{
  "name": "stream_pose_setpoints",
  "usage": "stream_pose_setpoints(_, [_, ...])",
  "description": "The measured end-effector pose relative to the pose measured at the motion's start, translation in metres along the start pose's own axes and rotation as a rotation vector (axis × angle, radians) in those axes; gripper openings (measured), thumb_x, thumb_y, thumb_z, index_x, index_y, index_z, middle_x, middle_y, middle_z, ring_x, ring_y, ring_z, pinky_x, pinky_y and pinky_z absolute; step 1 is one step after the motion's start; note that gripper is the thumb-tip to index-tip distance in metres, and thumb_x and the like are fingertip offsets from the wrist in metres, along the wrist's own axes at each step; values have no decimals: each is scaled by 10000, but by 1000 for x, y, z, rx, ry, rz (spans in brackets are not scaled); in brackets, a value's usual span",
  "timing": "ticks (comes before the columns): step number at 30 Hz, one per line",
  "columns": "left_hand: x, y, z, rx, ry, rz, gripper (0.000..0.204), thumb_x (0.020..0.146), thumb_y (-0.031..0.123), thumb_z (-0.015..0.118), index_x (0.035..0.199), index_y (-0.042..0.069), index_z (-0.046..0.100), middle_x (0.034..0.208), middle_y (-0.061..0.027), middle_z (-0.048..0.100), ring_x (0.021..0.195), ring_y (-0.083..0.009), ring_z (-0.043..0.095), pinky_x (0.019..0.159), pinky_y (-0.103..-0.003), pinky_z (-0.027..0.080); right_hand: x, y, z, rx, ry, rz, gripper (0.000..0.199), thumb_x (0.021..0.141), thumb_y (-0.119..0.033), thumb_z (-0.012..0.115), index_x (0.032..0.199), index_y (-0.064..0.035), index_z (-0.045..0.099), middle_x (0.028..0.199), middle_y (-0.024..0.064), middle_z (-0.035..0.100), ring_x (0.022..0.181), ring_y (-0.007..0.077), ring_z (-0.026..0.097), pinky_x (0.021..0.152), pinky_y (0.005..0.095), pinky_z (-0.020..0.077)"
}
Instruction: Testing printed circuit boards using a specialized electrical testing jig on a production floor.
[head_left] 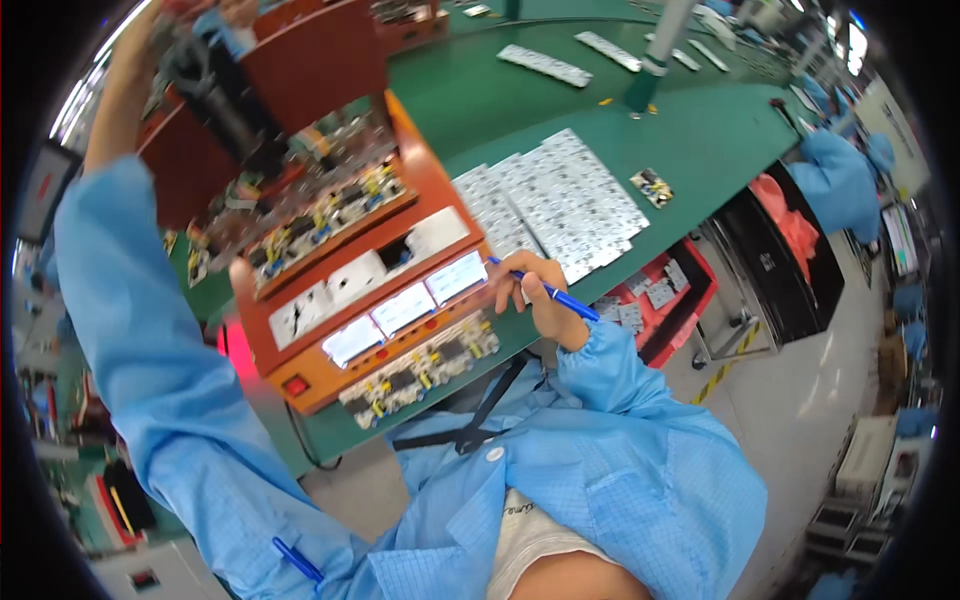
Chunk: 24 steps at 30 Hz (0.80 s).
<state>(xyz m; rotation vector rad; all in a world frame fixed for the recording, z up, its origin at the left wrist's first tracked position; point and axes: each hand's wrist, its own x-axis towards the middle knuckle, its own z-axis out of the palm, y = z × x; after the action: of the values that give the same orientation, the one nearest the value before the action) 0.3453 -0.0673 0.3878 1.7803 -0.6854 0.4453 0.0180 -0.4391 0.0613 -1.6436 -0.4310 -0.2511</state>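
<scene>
Blue pen slants through the right grip, pinched between thumb and fingers beside the orange fixture — likely light, stiff, slightly slick, best held mid-barrel. Left grip, blurred at the top edge — I cannot tell its state.

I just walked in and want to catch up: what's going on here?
A person in a blue coat has a blue pen in the right hand, beside an orange fixture with three lit screens. The left forearm is raised near a black mechanism; its hand can't be made out at the top edge. One strip of circuit boards lies along the fixture's near side. Silver panels lie on the green table to the right.
</scene>
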Motion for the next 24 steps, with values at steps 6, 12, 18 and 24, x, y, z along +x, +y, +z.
stream_pose_setpoints(6, [-127,68,81,344,304,481,237,932,110,570,1144,18,624,1204,-116,612,1135,-212,579,940,-337,481,-47,15,-55,-2,295,96,692,963,-591,308,959,38,596,704,96,616,558,108,553,469,225,367])
stream_pose_setpoints(12, [-265,30,147,267,271,507,359,857,-66,585,1195,11,489,1269,-235,542,1231,-337,503,1031,-414,420,-44,10,-42,-73,188,170,386,922,-266,459,947,61,662,665,66,587,573,90,512,491,232,356])
stream_pose_setpoints(18, [-400,12,161,535,88,334,395,768,-44,610,1154,0,536,1230,-230,579,1141,-364,557,1019,-458,378,-12,7,11,-203,-219,3,157,758,-142,631,752,-15,540,692,115,595,668,230,618,608,325,476])
stream_pose_setpoints(24, [-538,-5,174,404,537,-182,287,864,-5,559,1145,-15,498,1201,-213,575,1143,-314,545,997,-412,397,2,19,43,-314,-591,-266,123,621,-52,607,651,-31,489,625,127,519,614,334,550,566,413,442])
